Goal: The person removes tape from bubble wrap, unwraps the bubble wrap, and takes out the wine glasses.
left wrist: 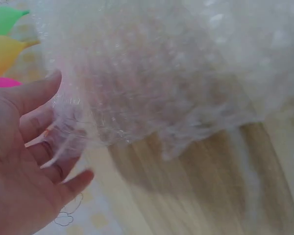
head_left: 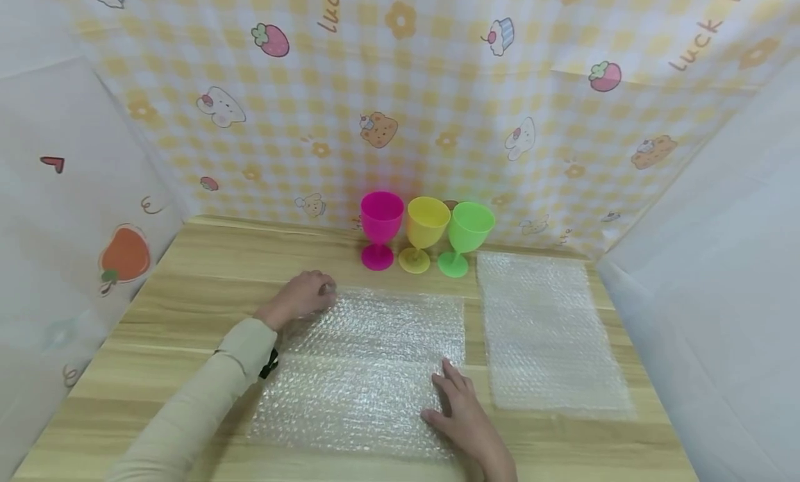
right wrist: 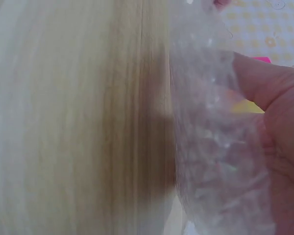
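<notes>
A clear sheet of bubble wrap (head_left: 362, 392) lies in front of me, a crease line running across its middle. My left hand (head_left: 307, 292) pinches its far left corner; in the left wrist view, the thumb (left wrist: 44, 90) is at the sheet's edge and the other fingers show partly through the plastic. Over the near right part of the sheet, my right hand (head_left: 465, 416) rests with fingers spread. In the right wrist view the bubble wrap (right wrist: 210, 147) stands up in front of part of that hand.
Behind the sheet stand a pink goblet (head_left: 381, 218), a yellow goblet (head_left: 428, 221) and a green goblet (head_left: 471, 226) in a row. A second bubble wrap sheet (head_left: 553, 336) lies flat at the right. A checked cloth (head_left: 437, 100) hangs behind the wooden table (head_left: 187, 287).
</notes>
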A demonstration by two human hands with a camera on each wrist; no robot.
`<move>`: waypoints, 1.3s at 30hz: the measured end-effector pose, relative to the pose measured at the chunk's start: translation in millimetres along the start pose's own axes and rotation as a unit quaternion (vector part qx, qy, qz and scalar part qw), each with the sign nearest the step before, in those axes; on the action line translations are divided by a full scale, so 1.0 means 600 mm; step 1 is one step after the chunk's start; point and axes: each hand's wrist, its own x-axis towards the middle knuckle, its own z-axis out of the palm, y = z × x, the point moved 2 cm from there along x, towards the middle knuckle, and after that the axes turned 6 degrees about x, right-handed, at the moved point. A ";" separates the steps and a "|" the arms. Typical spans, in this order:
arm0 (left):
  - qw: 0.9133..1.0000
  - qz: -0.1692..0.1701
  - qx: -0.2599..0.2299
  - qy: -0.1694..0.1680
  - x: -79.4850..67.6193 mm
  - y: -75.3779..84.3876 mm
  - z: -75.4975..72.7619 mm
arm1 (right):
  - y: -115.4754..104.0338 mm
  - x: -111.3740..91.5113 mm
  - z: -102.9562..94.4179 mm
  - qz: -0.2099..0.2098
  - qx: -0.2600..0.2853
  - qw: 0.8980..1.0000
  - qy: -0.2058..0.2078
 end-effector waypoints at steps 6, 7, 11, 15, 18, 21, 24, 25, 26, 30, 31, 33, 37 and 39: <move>0.997 -0.006 -0.071 0.000 -0.008 0.000 -0.017 | 0.012 0.000 -0.009 -0.015 0.047 0.998 0.026; 0.997 0.000 -0.082 0.005 -0.012 0.000 -0.022 | 0.015 0.000 -0.013 -0.021 0.067 0.997 0.040; 0.992 0.019 -0.115 0.045 -0.031 -0.003 -0.044 | 0.031 -0.006 -0.038 -0.026 0.152 0.979 0.131; 0.983 0.000 -0.156 0.093 -0.059 -0.011 -0.063 | 0.048 -0.021 -0.061 0.034 0.217 0.959 0.181; 0.974 -0.023 -0.192 0.116 -0.079 -0.019 -0.068 | 0.053 -0.031 -0.068 0.076 0.252 0.947 0.182; 0.966 -0.043 -0.228 0.117 -0.099 -0.024 -0.067 | 0.048 -0.033 -0.064 0.099 0.309 0.928 0.181; 0.959 -0.054 -0.254 0.109 -0.116 -0.031 -0.059 | 0.039 -0.029 -0.053 0.122 0.360 0.907 0.181; 0.957 -0.059 -0.262 0.108 -0.120 -0.033 -0.055 | 0.036 -0.027 -0.049 0.130 0.377 0.899 0.178; 0.954 -0.064 -0.271 0.109 -0.124 -0.036 -0.050 | 0.033 -0.025 -0.045 0.140 0.389 0.893 0.176; 0.945 -0.087 -0.291 0.118 -0.140 -0.050 -0.030 | 0.031 -0.014 -0.033 0.167 0.408 0.882 0.164; 0.944 -0.096 -0.293 0.120 -0.144 -0.054 -0.026 | 0.031 -0.012 -0.032 0.173 0.406 0.883 0.160; 0.941 -0.112 -0.294 0.122 -0.152 -0.062 -0.017 | 0.033 -0.008 -0.030 0.183 0.400 0.885 0.156; 0.934 -0.144 -0.300 0.129 -0.168 -0.072 0.000 | 0.035 -0.001 -0.019 0.180 0.403 0.891 0.103; 0.929 -0.161 -0.303 0.138 -0.174 -0.074 0.008 | 0.031 0.004 -0.006 0.156 0.415 0.895 0.047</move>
